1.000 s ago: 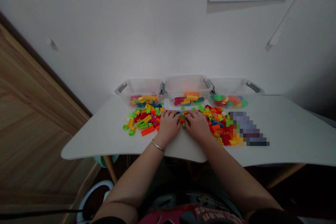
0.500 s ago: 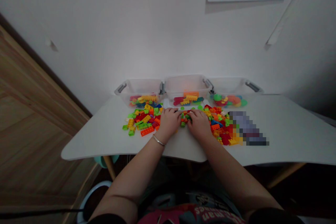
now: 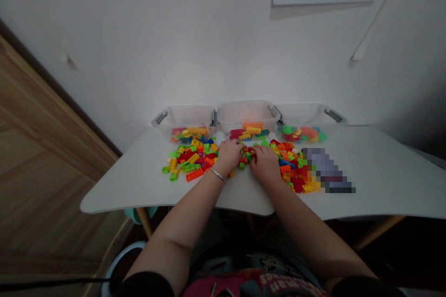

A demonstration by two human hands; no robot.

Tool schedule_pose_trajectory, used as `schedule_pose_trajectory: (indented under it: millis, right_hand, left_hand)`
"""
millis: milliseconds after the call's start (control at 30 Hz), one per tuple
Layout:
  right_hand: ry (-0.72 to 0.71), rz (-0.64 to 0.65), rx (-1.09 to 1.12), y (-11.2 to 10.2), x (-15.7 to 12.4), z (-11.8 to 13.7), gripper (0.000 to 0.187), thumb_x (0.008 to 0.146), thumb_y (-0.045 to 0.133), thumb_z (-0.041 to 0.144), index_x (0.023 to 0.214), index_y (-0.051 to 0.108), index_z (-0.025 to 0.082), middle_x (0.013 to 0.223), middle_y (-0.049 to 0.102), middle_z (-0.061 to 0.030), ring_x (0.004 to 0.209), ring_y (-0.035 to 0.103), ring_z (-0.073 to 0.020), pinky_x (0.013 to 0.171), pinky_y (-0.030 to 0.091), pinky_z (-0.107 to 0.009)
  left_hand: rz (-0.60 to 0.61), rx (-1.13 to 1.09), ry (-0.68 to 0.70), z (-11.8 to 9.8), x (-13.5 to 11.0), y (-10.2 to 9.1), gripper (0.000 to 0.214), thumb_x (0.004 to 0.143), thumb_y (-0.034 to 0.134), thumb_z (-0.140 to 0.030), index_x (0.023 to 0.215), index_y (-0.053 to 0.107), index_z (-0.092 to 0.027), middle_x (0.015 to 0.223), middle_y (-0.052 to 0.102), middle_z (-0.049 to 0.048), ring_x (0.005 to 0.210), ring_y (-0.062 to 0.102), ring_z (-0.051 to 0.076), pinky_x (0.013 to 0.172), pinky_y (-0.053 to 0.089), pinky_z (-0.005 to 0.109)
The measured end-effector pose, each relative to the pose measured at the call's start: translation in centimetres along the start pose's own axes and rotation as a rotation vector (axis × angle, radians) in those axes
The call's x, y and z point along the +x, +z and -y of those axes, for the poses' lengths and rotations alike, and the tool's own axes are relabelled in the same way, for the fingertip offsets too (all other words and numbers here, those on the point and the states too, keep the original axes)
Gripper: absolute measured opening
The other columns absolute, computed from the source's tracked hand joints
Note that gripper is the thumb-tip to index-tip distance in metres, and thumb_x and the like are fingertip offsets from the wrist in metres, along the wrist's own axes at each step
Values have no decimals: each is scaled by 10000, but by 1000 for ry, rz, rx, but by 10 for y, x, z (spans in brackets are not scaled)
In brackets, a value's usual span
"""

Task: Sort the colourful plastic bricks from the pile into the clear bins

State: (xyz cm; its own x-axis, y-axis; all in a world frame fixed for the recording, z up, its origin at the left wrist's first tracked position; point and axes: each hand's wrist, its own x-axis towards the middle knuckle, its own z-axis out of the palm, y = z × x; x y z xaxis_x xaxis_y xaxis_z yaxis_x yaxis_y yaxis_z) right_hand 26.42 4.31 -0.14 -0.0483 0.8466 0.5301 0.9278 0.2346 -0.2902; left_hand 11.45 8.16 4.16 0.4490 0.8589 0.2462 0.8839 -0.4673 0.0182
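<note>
Both my hands rest on the white table [image 3: 139, 185] among loose coloured building bricks. My left hand [image 3: 228, 155], with a bracelet at the wrist, has its fingers curled over a small clump of green and red bricks [image 3: 246, 156]. My right hand [image 3: 265, 162] is cupped against the same clump from the right, fingers bent. A pile of bricks [image 3: 190, 158] lies to the left of my left hand and another pile of bricks [image 3: 291, 167] to the right of my right hand.
Three clear plastic bins stand in a row by the wall: the left bin [image 3: 184, 118], the middle bin [image 3: 245, 113] and the right bin [image 3: 306, 116] with round pieces. A blurred patch [image 3: 327, 171] lies right of the bricks. A wooden door [image 3: 35, 148] is at left.
Both hands have slid away from me toward the middle bin, pushing the small clump of bricks between them; the left hand has moved furthest forward.
</note>
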Motion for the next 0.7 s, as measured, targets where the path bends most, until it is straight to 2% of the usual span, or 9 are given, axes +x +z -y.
schedule_pose_trajectory:
  millis: [100,367,567,700]
  right_hand:
    - [14,-4,-3,0,0,1,409,809,474,138,1188,629,134,1244,633,-131,1142,537,-285,1016,370,-421]
    - [20,15,-4,0,0,0,415,817,485,164,1205,623,110,1254,629,-140,1150,534,-292,1018,376,-422]
    - [15,18,0,-1,0,0,408,810,500,163,1197,621,121,1238,634,-135,1147,536,-283,1017,377,-413]
    - [11,12,0,-1,0,1,397,802,505,153,1181,625,128,1222,640,-133,1139,542,-280,1010,382,-412]
  left_hand:
    - [-1,-9,55,1,2,1,264,922,510,-214,1087,713,-252,1165,661,68,1076,584,234,902,446,369]
    - [-3,29,44,6,5,2,234,919,500,-197,1019,711,-218,1107,681,72,1044,605,233,869,461,358]
    - [-17,60,-19,8,2,5,193,862,626,-281,1018,706,-201,1060,682,87,1017,613,248,858,473,368]
    - [-10,74,-63,6,1,5,206,856,644,-324,1005,722,-205,1041,686,82,1010,614,254,851,479,362]
